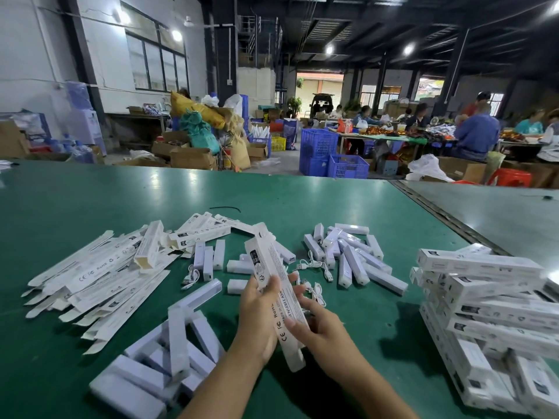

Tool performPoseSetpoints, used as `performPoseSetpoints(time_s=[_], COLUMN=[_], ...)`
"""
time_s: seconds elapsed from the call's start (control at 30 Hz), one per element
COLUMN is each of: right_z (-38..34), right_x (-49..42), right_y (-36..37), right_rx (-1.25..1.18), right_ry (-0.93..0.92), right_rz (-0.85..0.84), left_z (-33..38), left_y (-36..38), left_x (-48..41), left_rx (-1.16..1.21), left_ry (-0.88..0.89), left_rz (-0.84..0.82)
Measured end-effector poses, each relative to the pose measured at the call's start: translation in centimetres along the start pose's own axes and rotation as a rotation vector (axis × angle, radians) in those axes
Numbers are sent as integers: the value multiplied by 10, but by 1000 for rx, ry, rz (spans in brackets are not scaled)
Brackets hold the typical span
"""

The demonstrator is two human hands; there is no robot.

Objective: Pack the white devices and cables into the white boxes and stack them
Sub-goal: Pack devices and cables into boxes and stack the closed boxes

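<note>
My left hand (pixel 257 322) and my right hand (pixel 320 325) both grip one long white box (pixel 273 282) with printed text, held tilted above the green table (pixel 302 195). Flat unfolded white boxes (pixel 99 276) lie in a heap at the left. White devices (pixel 351 255) lie scattered in the middle right, and more white devices (pixel 169 352) are piled at the front left. White cables (pixel 317 266) lie among them, another cable (pixel 190 276) sits left of my hands. Packed boxes (pixel 490 313) are stacked at the right.
A thin black tie (pixel 225 208) lies farther back on the table. A grey table (pixel 499 213) adjoins on the right. Beyond the table edge stand blue crates (pixel 329 155), cardboard boxes and people seated at other tables.
</note>
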State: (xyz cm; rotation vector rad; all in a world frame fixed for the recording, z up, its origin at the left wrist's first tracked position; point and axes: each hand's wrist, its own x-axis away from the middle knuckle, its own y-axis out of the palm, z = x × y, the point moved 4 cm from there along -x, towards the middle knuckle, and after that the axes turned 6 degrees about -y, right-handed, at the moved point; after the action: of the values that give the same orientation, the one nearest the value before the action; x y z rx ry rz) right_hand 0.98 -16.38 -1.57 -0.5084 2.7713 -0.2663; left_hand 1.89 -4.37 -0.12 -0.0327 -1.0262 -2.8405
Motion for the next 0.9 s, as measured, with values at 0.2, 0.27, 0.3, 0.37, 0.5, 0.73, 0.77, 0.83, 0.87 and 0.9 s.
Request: performPoseSetpoints(time_s=[0.2, 0.27, 0.3, 0.37, 0.5, 0.73, 0.77, 0.83, 0.87, 0.9], right_z=[3, 4, 4, 5, 4, 8, 9, 9, 8, 7], right_x=[-2, -2, -1, 0, -2, -1, -2, -3, -3, -4], right_y=[-3, 1, 2, 2, -12, -29, -30, -29, -27, -25], right_rx=[168, 186, 169, 119, 9, 181, 187, 151, 108, 60], right_ry=[-19, -22, -14, 3, 27, -18, -22, -33, -44, -52], right_rz=[-25, -11, -2, 40, 251, 413, 406, 388, 372, 352], left_z=[-1, -1, -2, -2, -8, -20, -21, -21, -21, -20], left_y=[-12, -17, -20, -23, -24, -7, -7, -9, -10, -10], left_x=[-9, -13, -14, -17, -15, 3, 5, 6, 5, 5], left_rx=[78, 74, 70, 42, -199, -988, -1014, -1004, -982, -958], left_ry=[-13, -9, -13, -24, 16, 317, 335, 327, 317, 308], left_rz=[67, 81, 85, 71, 72, -14, -16, -9, -4, 3])
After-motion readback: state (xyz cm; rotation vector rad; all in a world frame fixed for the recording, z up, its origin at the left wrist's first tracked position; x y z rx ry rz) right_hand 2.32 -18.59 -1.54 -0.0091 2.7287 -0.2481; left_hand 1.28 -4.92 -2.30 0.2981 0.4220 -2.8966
